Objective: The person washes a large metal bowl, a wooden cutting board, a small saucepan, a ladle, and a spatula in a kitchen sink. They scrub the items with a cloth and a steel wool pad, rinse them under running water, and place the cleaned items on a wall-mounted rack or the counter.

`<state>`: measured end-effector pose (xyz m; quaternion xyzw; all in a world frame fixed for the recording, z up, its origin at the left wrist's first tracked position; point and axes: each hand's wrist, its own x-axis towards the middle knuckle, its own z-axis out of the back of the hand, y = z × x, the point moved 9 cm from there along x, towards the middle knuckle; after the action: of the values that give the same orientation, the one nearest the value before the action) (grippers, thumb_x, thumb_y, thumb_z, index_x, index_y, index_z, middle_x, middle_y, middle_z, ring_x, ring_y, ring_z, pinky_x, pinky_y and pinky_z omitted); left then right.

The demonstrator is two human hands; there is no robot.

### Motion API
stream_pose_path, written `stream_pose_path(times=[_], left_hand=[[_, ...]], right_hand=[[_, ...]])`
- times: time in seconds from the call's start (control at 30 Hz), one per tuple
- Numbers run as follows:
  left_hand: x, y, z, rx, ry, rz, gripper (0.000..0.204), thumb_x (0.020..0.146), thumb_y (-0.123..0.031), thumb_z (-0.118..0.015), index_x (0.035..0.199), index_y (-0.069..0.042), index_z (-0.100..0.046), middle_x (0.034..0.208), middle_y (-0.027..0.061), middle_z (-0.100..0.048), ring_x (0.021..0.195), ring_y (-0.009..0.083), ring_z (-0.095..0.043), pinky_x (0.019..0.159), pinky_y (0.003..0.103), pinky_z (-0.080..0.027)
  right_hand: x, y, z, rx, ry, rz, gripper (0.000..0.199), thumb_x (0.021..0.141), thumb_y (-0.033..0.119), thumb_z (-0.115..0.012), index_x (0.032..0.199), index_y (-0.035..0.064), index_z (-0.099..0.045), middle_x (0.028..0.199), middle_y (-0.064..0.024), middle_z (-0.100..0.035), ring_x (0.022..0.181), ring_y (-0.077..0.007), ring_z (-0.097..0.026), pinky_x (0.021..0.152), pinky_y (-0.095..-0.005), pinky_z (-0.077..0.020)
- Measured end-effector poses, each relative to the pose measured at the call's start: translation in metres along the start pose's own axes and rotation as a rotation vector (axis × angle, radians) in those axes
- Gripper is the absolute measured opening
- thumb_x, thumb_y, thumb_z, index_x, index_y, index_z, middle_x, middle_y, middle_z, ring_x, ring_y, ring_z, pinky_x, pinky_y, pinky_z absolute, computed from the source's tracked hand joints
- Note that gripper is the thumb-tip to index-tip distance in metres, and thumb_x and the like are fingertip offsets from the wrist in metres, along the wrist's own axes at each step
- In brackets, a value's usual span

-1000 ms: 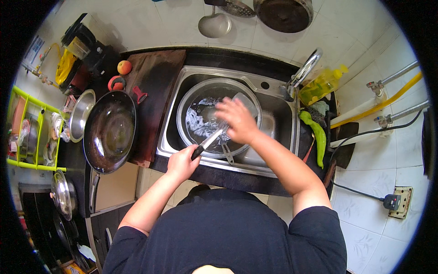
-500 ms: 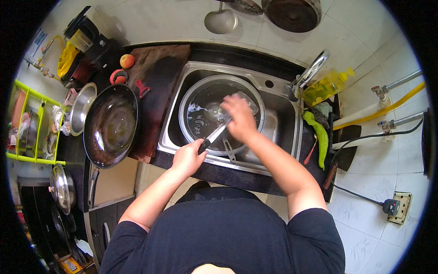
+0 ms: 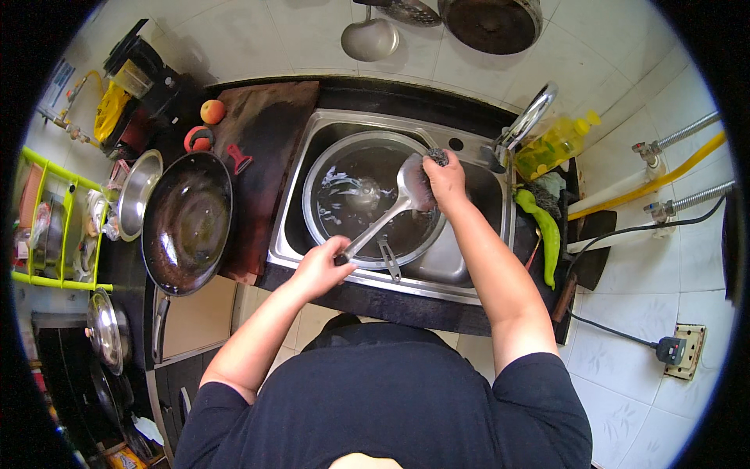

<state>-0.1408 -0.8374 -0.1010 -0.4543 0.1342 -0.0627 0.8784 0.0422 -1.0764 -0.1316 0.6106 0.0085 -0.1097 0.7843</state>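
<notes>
My left hand [image 3: 319,270] is closed round the dark handle of a metal wok spatula [image 3: 378,231], at the near rim of the sink. The spatula slants up to the right above a round metal basin [image 3: 311,205] of water. At its broad head, my right hand [image 3: 447,181] grips a dark scouring pad [image 3: 437,157] against or right beside the far edge. Fingers hide part of the pad. A slotted metal handle [image 3: 390,262] leans over the basin's near rim; its other end is hidden under water.
The basin stands in a steel sink [image 3: 461,254] with a faucet [image 3: 533,117] at the far right. A green gourd-like vegetable [image 3: 549,234] lies right of the sink. To the left are a wooden board [image 3: 266,148], a red peeler [image 3: 238,159] and a black frying pan [image 3: 187,223].
My right hand has moved from the middle of the spatula up and right to its head. The spatula has turned so its broad face shows, and the scouring pad now shows.
</notes>
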Motion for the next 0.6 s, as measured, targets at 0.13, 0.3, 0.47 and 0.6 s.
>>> stream_pose_path(times=[0.13, 0.3, 0.47, 0.6], left_hand=[[0.052, -0.023, -0.017, -0.577, 0.189, 0.088, 0.028, 0.084, -0.012, -0.053, 0.111, -0.005, -0.047, 0.066, 0.0015, -0.054, 0.052, 0.0077, -0.045, 0.045, 0.022, -0.035], [0.064, -0.031, -0.009, -0.357, 0.097, -0.063, 0.008, 0.087, -0.009, -0.046, 0.091, -0.005, -0.051, 0.064, -0.0034, -0.047, 0.055, 0.0052, -0.04, 0.048, 0.023, -0.034], [0.055, -0.046, -0.025, -0.412, 0.165, -0.032, 0.012, 0.088, -0.01, -0.047, 0.098, -0.004, -0.051, 0.071, -0.0027, -0.048, 0.064, 0.0048, -0.04, 0.057, 0.021, -0.037], [0.043, -0.065, -0.017, -0.229, 0.254, 0.034, 0.014, 0.089, -0.012, -0.047, 0.1, -0.004, -0.051, 0.074, -0.003, -0.049, 0.065, 0.004, -0.04, 0.059, 0.02, -0.036]], right_hand=[[-0.08, 0.087, -0.036, -0.145, 0.057, 0.184, 0.042, 0.071, 0.022, -0.066, 0.108, 0.0061, -0.054, 0.102, -0.0128, -0.057, 0.094, -0.0245, -0.055, 0.082, -0.0328, -0.0434], [-0.149, 0.137, -0.068, -0.306, 0.118, 0.958, 0.035, 0.074, 0.025, -0.065, 0.105, 0.0109, -0.058, 0.117, -0.0138, -0.05, 0.113, -0.0337, -0.045, 0.098, -0.0439, -0.0316], [-0.073, 0.101, -0.043, -0.09, 0.16, 0.493, 0.023, 0.076, 0.012, -0.062, 0.098, 0.0067, -0.059, 0.106, -0.013, -0.056, 0.103, -0.0295, -0.052, 0.089, -0.0347, -0.0409], [-0.113, 0.123, -0.044, -0.348, 0.11, 0.856, 0.026, 0.074, 0.013, -0.063, 0.099, 0.0085, -0.058, 0.109, -0.0118, -0.055, 0.109, -0.0293, -0.049, 0.093, -0.0371, -0.0377]])
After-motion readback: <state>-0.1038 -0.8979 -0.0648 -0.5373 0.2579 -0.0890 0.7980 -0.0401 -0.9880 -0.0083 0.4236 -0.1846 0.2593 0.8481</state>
